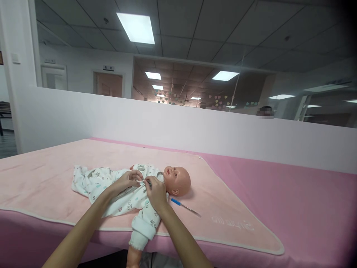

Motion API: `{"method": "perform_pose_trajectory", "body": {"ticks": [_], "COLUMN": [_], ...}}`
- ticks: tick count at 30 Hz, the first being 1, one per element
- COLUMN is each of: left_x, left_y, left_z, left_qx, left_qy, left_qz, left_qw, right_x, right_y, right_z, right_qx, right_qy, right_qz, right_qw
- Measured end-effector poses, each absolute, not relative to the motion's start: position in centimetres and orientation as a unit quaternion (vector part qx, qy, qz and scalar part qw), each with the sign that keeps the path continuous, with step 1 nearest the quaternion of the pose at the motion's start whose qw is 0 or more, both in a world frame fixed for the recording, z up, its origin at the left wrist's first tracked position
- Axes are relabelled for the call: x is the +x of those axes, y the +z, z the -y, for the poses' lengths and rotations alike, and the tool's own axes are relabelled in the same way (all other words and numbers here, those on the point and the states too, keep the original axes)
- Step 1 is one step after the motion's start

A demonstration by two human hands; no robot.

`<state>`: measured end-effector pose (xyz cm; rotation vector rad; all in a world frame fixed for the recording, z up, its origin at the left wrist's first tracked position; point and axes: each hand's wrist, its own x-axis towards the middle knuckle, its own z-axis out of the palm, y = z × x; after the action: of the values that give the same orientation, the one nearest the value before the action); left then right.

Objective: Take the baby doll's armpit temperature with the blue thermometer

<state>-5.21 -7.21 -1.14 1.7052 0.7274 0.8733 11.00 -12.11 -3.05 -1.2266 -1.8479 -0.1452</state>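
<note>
**A:** Where is the baby doll (178,181)?

**B:** It lies on its back on a light pink blanket (223,193), and the blanket is spread on a darker pink table (292,197). The head is toward the right. One sleeved arm hangs over the near edge of the table.

**A:** What does the doll wear?

**B:** A white romper (97,182) with small printed figures. It is open along the front, from the chest down to the legs.

**A:** And the two hands?

**B:** Both are at the chest of the doll, just below the chin. The left hand (128,179) has its fingers pinched together on one edge of the romper. The right hand (156,193) is closed on the opposite edge, and its wrist rests over the doll's shoulder. The fingertips of both hands almost meet at a small white fastener.

**A:** Is something else near?

**B:** Yes, a thin stick with a blue end (184,207) lies on the blanket, just beside the head. Behind the table stands a low white partition (195,126).
</note>
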Motion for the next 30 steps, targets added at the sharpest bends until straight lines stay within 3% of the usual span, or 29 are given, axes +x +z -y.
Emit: {"method": "perform_pose_trajectory", "body": {"ticks": [9, 24, 30], "left_x": [-5.2, -7.1, -10.1], "left_y": [-0.8, -1.1, -1.2], "left_z": [7.7, 7.8, 8.6], "left_qx": [0.749, 0.790, 0.793], "left_qy": [0.361, 0.349, 0.314], "left_qz": [-0.334, -0.400, -0.397], "left_qw": [0.444, 0.308, 0.339], "right_x": [11.1, 10.9, 10.2], "right_y": [-2.9, -3.4, -2.1], "right_z": [12.6, 12.2, 11.4], "right_qx": [-0.489, -0.563, -0.607], "right_qy": [-0.062, -0.145, -0.148], "right_qz": [0.736, 0.713, 0.691], "right_qw": [0.464, 0.391, 0.365]}}
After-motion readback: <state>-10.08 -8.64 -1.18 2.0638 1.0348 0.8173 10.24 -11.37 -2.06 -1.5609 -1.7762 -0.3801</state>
